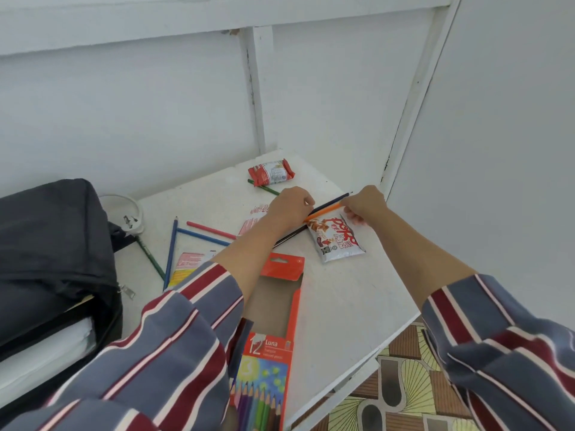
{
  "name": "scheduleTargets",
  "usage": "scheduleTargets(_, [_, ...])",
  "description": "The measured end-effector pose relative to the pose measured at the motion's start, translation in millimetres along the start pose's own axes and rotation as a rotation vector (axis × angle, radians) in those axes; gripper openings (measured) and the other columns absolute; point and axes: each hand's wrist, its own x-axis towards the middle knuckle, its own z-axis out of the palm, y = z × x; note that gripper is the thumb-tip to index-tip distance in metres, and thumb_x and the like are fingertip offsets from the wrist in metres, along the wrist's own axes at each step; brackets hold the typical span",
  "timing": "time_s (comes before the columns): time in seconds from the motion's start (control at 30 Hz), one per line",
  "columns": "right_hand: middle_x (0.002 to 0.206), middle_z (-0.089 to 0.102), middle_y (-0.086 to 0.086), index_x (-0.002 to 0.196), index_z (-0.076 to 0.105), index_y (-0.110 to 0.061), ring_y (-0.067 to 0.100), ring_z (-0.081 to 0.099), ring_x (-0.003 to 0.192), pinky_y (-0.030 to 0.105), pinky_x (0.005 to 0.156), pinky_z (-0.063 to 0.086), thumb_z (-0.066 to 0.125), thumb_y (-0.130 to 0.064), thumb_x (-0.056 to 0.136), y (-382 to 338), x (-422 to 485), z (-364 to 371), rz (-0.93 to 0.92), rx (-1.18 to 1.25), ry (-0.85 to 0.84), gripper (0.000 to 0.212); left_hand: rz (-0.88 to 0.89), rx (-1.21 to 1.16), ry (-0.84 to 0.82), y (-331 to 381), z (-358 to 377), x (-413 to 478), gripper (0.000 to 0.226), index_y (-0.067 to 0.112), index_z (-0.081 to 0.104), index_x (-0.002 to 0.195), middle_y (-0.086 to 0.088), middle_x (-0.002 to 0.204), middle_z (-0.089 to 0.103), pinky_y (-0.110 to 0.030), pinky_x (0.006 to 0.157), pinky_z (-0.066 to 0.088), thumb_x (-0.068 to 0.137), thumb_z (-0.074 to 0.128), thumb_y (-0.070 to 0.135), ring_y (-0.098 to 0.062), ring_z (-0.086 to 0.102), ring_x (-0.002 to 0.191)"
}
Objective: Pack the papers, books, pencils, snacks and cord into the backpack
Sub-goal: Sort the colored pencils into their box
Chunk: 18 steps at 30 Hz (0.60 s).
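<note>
Holding a dark pencil [329, 202] in the curled left hand [291, 206], pinching the orange pencil [326, 210] with the right hand [365, 206], likely to refill the pencil box [273, 321].

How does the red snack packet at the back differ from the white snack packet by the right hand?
The red snack packet is mostly red; the white snack packet is white with red lettering. The red one lies at the back, untouched; the white one lies beside the right hand, under the held pencils. Both lie on the table, unpacked.
</note>
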Motion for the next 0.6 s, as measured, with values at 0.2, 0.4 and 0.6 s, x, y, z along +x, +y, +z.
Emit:
scheduleTargets(0.2, [0.053, 0.055, 0.007, 0.06, 0.053, -0.005, 0.018, 0.044, 0.036, 0.021, 0.041, 0.035, 0.057, -0.01, 0.081, -6.7, 14.5, 3.2, 0.045, -0.007, -0.066, 0.022, -0.002, 0.14, 0.017, 10.8, 13.3, 23.7, 0.024, 0.014, 0.071, 0.099, -0.004, 0.11, 0.066, -0.04, 0.088, 0.048, 0.09, 0.054, 0.027, -0.025, 0.056, 0.105])
scheduleTargets(0.4, [0.046, 0.052, 0.005, 0.059, 0.051, -0.006, 0.012, 0.042, 0.022, 0.009, 0.032, 0.031, 0.055, -0.011, 0.085, -8.6, 25.0, 5.7, 0.06, -0.077, -0.092, 0.027, -0.013, 0.159, -0.012, 12.2, 19.7, 34.6, 0.017, 0.011, 0.072, 0.08, -0.005, 0.088, 0.071, -0.029, 0.066, 0.048, 0.084, 0.058, 0.02, -0.023, 0.065, 0.084])
scheduleTargets(0.6, [0.054, 0.051, 0.004, 0.063, 0.048, -0.009, 0.012, 0.044, 0.034, 0.006, 0.031, 0.027, 0.058, -0.021, 0.09, -14.0, 26.1, 6.0, 0.093, -0.14, -0.179, 0.032, -0.046, 0.168, 0.02, 9.9, 20.8, 33.8, 0.016, 0.008, 0.065, 0.076, -0.008, 0.083, 0.069, -0.029, 0.059, 0.045, 0.084, 0.053, 0.014, -0.023, 0.063, 0.077])
